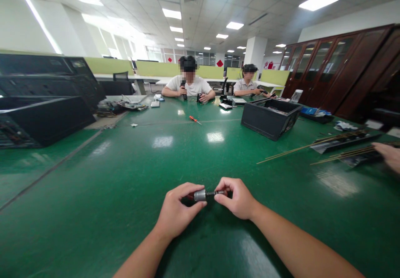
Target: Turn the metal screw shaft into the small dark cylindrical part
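Observation:
Above the table's near part, my left hand [179, 209] grips a small silver metal cylinder [200, 195] between thumb and fingers. It looks like a small motor, but I cannot tell for sure. From its right end runs a thin dark shaft [210, 193]. My right hand [236, 197] has its thumb and fingers closed on the far end of that shaft, partly covering it. The cylinder lies about level, pointing left to right. Its left end is hidden inside my left hand.
On the green tabletop [131, 174] an orange screwdriver [193, 119] lies further back. A black open box [270, 117] stands right of it, black casings [50, 120] at left. Long thin rods [290, 150] lie at right near another person's hand [389, 153]. Two people sit across.

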{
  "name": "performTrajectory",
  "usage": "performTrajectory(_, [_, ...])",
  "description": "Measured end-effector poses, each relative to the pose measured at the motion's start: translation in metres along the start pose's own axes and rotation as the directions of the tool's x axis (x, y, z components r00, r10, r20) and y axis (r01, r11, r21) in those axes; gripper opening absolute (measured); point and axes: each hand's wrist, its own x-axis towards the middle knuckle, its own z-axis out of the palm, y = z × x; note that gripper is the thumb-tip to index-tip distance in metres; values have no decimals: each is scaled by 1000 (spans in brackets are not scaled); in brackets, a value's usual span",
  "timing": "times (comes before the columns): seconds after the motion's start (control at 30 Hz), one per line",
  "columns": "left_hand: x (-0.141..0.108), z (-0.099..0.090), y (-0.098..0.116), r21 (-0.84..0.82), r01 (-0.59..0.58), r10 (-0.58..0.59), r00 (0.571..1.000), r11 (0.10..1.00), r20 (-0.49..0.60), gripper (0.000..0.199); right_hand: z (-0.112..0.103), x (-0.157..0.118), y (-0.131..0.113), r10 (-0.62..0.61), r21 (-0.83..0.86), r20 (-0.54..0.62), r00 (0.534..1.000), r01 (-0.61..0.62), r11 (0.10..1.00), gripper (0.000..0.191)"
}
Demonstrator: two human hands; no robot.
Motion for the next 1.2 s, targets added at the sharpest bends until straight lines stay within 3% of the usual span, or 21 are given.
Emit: performTrajectory(1.2, [1, -1, -5, 11, -1, 1, 1000, 1000, -11, 26, -3, 1, 3, -19, -17, -50, 999, 18, 1000, 5])
